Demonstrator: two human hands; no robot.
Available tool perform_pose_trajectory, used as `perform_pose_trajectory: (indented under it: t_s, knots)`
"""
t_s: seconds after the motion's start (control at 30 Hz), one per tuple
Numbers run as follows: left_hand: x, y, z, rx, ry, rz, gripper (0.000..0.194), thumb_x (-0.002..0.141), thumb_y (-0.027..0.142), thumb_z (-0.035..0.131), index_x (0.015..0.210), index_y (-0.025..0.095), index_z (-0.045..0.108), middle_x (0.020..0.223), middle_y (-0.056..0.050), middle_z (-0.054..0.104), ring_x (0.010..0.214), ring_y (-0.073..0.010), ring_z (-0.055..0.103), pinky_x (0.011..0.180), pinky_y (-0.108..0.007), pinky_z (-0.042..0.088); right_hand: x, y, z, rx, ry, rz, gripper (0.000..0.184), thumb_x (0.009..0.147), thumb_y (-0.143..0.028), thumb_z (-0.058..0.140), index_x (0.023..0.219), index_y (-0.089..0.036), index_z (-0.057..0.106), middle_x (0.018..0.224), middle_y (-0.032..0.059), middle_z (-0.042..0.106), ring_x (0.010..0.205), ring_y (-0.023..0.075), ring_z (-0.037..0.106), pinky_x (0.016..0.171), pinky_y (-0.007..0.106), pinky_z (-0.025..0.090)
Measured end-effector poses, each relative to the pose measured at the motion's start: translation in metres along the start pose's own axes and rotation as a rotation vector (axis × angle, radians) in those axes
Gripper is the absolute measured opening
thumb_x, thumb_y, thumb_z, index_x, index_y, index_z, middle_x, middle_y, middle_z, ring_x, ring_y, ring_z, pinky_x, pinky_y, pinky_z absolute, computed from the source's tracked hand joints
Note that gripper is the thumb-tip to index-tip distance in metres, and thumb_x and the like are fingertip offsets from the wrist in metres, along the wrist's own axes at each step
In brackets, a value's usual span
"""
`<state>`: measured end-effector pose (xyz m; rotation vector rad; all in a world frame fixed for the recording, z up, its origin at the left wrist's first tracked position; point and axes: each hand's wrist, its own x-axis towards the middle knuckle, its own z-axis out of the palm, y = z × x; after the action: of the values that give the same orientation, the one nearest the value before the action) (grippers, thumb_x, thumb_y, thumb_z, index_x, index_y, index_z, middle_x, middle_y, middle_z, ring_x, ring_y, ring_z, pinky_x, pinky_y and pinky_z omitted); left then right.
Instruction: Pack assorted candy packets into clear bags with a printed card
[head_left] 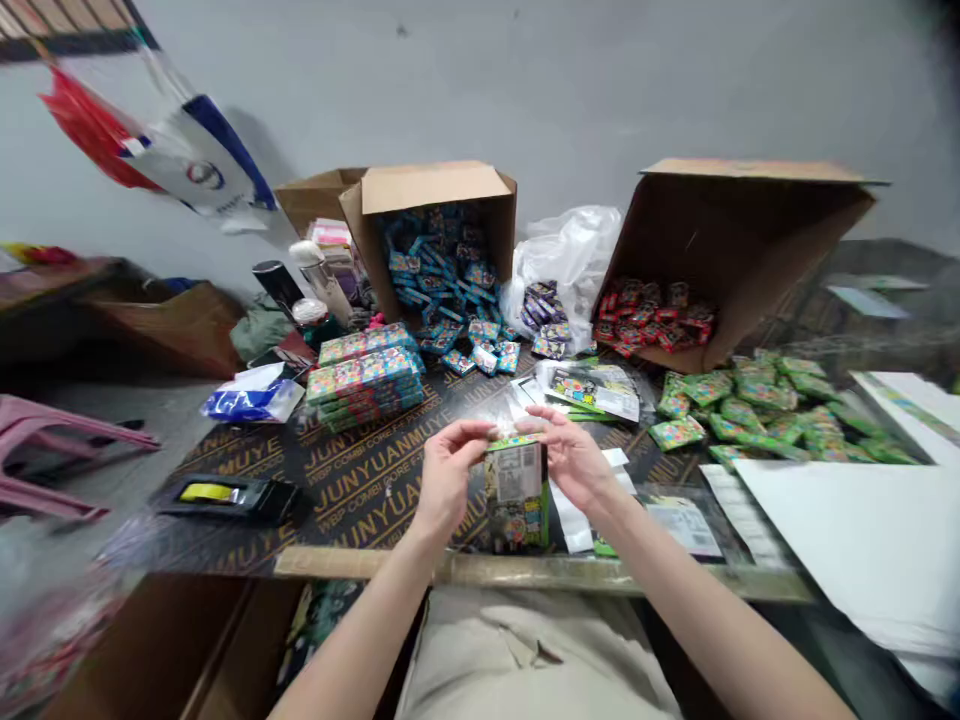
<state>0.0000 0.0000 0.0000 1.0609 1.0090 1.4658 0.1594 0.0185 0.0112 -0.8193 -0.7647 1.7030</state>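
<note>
Upright at the table's front edge is a dark, flat printed bag (517,500) with a green side and a green-yellow top edge. My left hand (454,465) pinches its upper left corner between thumb and fingers. At the upper right corner, my right hand (574,455) is closed on the same bag. Something pale and clear shows between the fingertips, too blurred to name. Just beyond the hands lie more flat printed bags (592,388). White paper strips (574,515) lie under my right wrist.
An open carton (352,240) holds blue packets (435,270); another carton (750,230) holds red ones (652,310). Purple packets (545,310) spill from a white plastic bag (566,250). Green packets (757,400) are heaped right. Stacked boxes (364,380) and a tape dispenser (225,498) stand left.
</note>
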Motion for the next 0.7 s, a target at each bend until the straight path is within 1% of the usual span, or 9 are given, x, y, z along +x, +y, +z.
perform_pose_trajectory:
  t_s: [0.07,0.13,0.23,0.3,0.37,0.43,0.5,0.6,0.7]
  knots:
    - [0.002,0.003,-0.002,0.009,-0.027,0.000,0.012,0.067,0.012,0.060,0.076,0.013,0.066,0.074,-0.002,0.067,0.070,-0.0101,0.058,0.068,-0.019,0.044,-0.005,-0.001,-0.004,0.033,-0.022,0.002,0.030,0.064,-0.016,0.060,0.094,-0.019,0.060,0.087,0.0037,0.069,0.069,0.0108,0.060,0.055,0.017,0.045]
    - [0.004,0.004,-0.004,-0.007,-0.056,-0.021,0.014,0.066,0.013,0.062,0.079,0.014,0.066,0.075,-0.002,0.067,0.070,-0.0104,0.059,0.067,-0.020,0.044,-0.006,-0.001,-0.007,0.036,-0.025,0.020,0.027,0.068,-0.021,0.059,0.094,-0.019,0.060,0.088,0.0039,0.069,0.068,0.0102,0.060,0.053,0.017,0.044]
    - [0.007,0.002,-0.004,-0.086,-0.109,-0.100,0.018,0.067,0.015,0.063,0.084,0.016,0.066,0.078,-0.002,0.067,0.070,-0.0115,0.060,0.065,-0.020,0.045,-0.002,-0.001,-0.009,-0.013,0.009,0.084,0.029,0.063,-0.015,0.063,0.092,-0.020,0.061,0.084,0.0011,0.068,0.062,0.0082,0.058,0.050,0.016,0.042]
    - [0.006,0.003,-0.004,-0.019,-0.121,-0.032,0.014,0.067,0.013,0.061,0.080,0.016,0.068,0.077,-0.003,0.068,0.073,-0.0129,0.061,0.068,-0.022,0.046,0.002,-0.001,-0.010,-0.066,0.015,0.084,0.025,0.060,-0.011,0.065,0.083,-0.019,0.063,0.079,-0.0008,0.068,0.062,0.0081,0.058,0.053,0.017,0.042]
    - [0.005,0.007,-0.005,0.159,-0.147,0.121,0.011,0.067,0.011,0.060,0.072,0.015,0.069,0.079,-0.005,0.068,0.077,-0.0149,0.061,0.072,-0.025,0.046,0.002,0.000,-0.014,-0.182,0.004,-0.036,0.015,0.061,-0.013,0.067,0.075,-0.018,0.065,0.076,-0.0009,0.067,0.066,0.0089,0.058,0.059,0.019,0.044]
    - [0.003,0.012,-0.007,0.356,-0.177,0.272,0.008,0.067,0.013,0.062,0.068,0.015,0.070,0.081,-0.007,0.068,0.079,-0.0170,0.062,0.075,-0.027,0.046,0.000,-0.001,-0.018,-0.367,-0.020,-0.232,0.009,0.064,-0.018,0.068,0.074,-0.018,0.068,0.079,0.0010,0.068,0.074,0.0116,0.059,0.069,0.022,0.045]
    - [0.004,0.017,-0.008,0.472,-0.201,0.327,0.005,0.066,0.017,0.066,0.067,0.015,0.070,0.080,-0.008,0.069,0.077,-0.0180,0.063,0.075,-0.029,0.047,-0.005,-0.005,-0.022,-0.549,-0.060,-0.379,0.012,0.068,-0.024,0.067,0.079,-0.018,0.070,0.084,0.0031,0.068,0.081,0.0150,0.060,0.075,0.026,0.045]
    - [0.012,0.022,-0.010,0.478,-0.226,0.206,0.011,0.062,0.023,0.072,0.068,0.013,0.069,0.073,-0.007,0.069,0.069,-0.0180,0.063,0.066,-0.027,0.049,-0.010,-0.013,-0.023,-0.737,-0.074,-0.451,0.014,0.069,-0.028,0.068,0.079,-0.019,0.072,0.083,0.0047,0.070,0.081,0.0179,0.062,0.075,0.030,0.047]
    - [0.023,0.026,-0.011,0.465,-0.281,0.058,0.018,0.058,0.024,0.074,0.070,0.011,0.069,0.065,-0.005,0.068,0.061,-0.0159,0.061,0.059,-0.025,0.047,-0.009,-0.020,-0.018,-0.815,-0.025,-0.427,0.016,0.065,-0.029,0.071,0.075,-0.018,0.072,0.075,0.0045,0.070,0.070,0.0167,0.062,0.066,0.028,0.048]
